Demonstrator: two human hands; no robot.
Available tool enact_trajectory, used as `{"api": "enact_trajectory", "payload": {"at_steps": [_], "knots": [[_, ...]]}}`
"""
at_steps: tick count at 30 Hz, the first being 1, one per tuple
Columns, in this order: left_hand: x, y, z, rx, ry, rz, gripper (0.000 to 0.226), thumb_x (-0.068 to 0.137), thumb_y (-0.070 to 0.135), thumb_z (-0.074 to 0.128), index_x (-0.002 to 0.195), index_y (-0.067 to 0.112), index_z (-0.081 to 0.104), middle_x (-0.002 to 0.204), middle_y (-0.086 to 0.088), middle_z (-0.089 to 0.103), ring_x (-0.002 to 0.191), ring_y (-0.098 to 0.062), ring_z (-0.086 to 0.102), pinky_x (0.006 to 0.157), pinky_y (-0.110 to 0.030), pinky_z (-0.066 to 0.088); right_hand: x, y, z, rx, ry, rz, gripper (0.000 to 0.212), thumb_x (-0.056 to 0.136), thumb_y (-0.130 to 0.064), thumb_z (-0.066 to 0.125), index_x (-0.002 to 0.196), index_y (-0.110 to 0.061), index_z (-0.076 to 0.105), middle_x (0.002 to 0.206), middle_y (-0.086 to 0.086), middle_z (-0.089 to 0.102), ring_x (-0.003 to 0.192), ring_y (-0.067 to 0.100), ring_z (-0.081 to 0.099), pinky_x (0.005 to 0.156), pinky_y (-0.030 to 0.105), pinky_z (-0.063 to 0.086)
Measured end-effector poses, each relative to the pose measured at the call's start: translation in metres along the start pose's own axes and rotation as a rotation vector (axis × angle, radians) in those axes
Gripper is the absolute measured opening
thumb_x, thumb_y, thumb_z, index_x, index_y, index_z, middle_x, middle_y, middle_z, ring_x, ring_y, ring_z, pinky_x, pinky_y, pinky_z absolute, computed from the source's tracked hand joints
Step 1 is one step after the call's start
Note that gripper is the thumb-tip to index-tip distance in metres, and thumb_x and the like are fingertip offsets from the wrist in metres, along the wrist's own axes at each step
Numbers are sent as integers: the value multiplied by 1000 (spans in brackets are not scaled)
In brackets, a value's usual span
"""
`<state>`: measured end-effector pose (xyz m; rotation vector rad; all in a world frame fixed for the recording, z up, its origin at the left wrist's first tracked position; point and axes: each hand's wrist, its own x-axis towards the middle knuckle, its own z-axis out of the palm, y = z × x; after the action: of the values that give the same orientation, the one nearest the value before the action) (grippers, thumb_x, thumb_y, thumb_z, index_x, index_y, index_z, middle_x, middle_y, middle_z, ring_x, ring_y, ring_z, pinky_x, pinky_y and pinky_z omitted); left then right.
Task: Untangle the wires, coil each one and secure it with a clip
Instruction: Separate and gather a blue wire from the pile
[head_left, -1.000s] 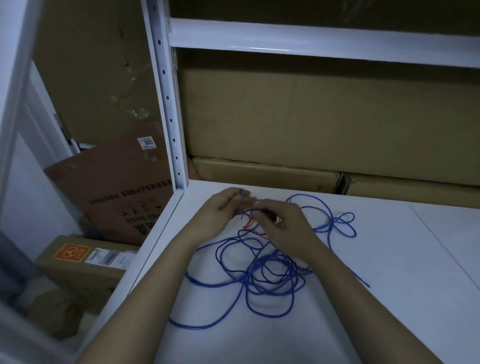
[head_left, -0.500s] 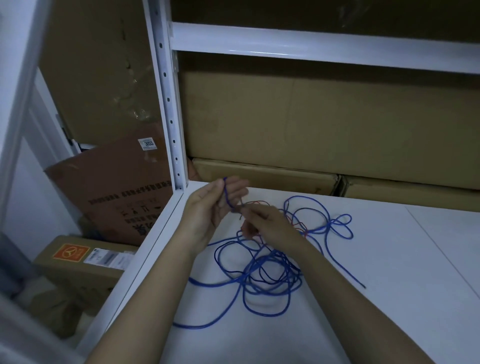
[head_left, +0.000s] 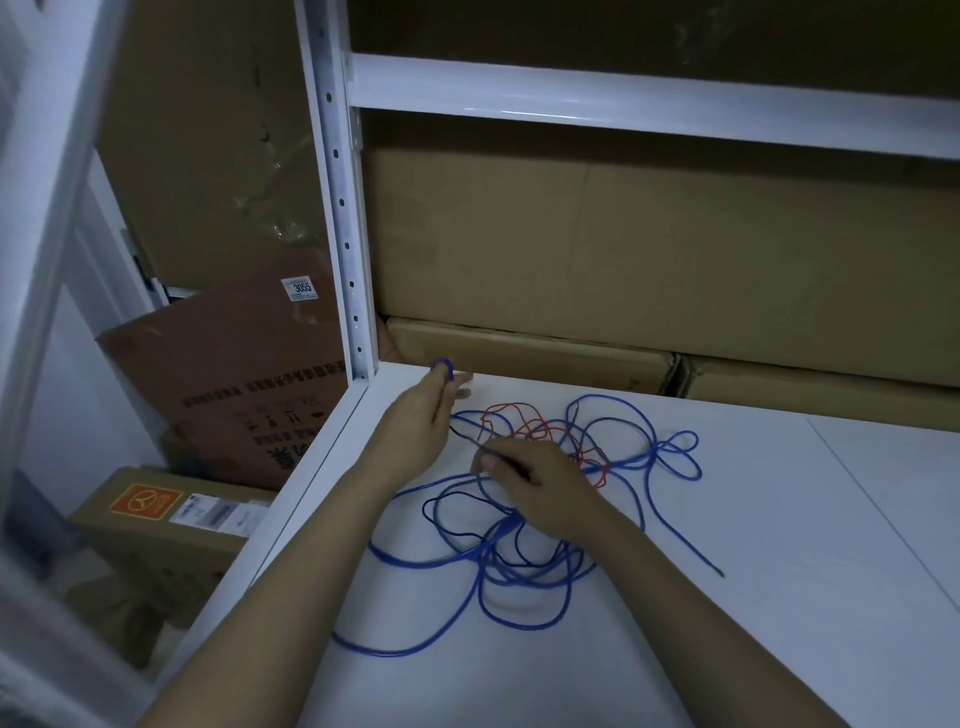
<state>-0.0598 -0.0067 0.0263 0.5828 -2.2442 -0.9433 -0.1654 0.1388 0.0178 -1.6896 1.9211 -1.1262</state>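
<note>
On the shelf (head_left: 779, 545), left hand (head_left: 415, 426) pinches a blue wire (head_left: 410, 564) loop beside the post (head_left: 343, 208); right hand (head_left: 540, 488) grips strands over the tangle, near the red wire (head_left: 524, 428)

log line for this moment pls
stage: untangling | left hand: pinches blue wire loop at fingertips | right hand: grips a strand in tangle | red wire: still tangled with blue | coiled: none

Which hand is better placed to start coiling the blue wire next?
Probably the left hand: it already holds a small loop of the blue wire at its fingertips, raised clear of the pile. The right hand sits low in the tangle, pinching a strand beside the red wire.
</note>
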Motion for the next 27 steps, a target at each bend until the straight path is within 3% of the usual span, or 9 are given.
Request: {"api": "enact_trajectory", "payload": {"at_steps": [3,8,12,15,18,20,22,25,27], "knots": [[-13,0,2,20,-114,-9,27,104,22,34,112,10,57,93,1,69,83,-9,62,82,-26,48,6,-4,-13,135,230,6,19,98,-13,51,90,-20,67,81,-3,68,75,6,62,70,21,49],[-19,19,1,-351,-303,-119,38,105,18,33,77,3,55,51,10,44,52,-6,38,57,-20,30,17,15,-29,157,229,85,16,96,-15,56,83,-24,64,73,-17,63,69,-4,57,69,16,45],[-18,23,-4,-636,-186,-186,38,104,14,31,71,11,49,50,9,34,48,-5,28,52,-18,26,9,42,-26,-107,-10,180,25,100,-26,49,79,-22,63,74,-12,59,72,3,55,73,26,42],[-17,24,-1,-612,-105,-172,38,105,16,31,71,12,47,51,10,36,49,-5,29,54,-20,27,12,37,-28,-297,-125,183,29,100,-27,48,81,-17,67,73,-13,53,68,3,51,66,25,40],[-8,36,-3,-594,63,-188,39,105,16,30,69,14,43,48,13,36,46,-3,29,53,-19,26,29,-1,-56,-61,52,200,34,100,-27,48,78,-9,67,68,0,61,64,18,60,70,40,51],[0,46,-8,-539,158,-146,39,106,16,30,69,15,43,50,10,36,46,-3,29,50,-16,27,38,-30,-74,262,260,145,34,100,-24,49,74,-8,64,64,4,63,62,18,63,74,37,55],[8,54,-13,-482,179,-118,39,106,17,30,69,16,44,54,4,36,46,-2,30,49,-13,27,46,-40,-79,221,299,93,35,100,-21,48,71,-10,62,61,4,62,59,19,64,69,36,57],[13,63,-15,-428,184,-116,41,106,18,30,68,16,44,55,-1,37,44,-1,32,47,-12,28,49,-42,-79,-42,113,141,40,102,-20,44,66,-10,59,59,3,63,50,12,62,58,32,52],[16,67,-17,-417,210,-113,38,105,19,30,71,16,46,56,0,39,44,0,34,48,-10,29,57,-57,-91,120,304,101,38,102,-17,43,68,-9,57,58,4,62,44,6,59,55,24,50]]}}
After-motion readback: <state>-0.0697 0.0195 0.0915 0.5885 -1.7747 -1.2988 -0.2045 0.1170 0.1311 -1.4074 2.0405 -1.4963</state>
